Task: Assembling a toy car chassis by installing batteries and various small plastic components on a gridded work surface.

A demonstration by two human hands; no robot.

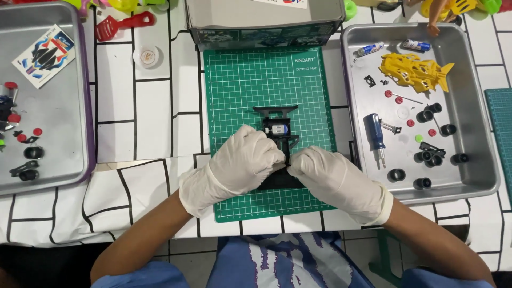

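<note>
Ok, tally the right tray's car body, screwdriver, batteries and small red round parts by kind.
Yellow car body: 1
Blue-handled screwdriver: 1
Batteries: 2
Small red round parts: 4
Total: 8

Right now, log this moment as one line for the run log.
left hand: gripping black toy car frame | right hand: gripping same frame | frame on green cutting mat | yellow car shell in right tray
</note>
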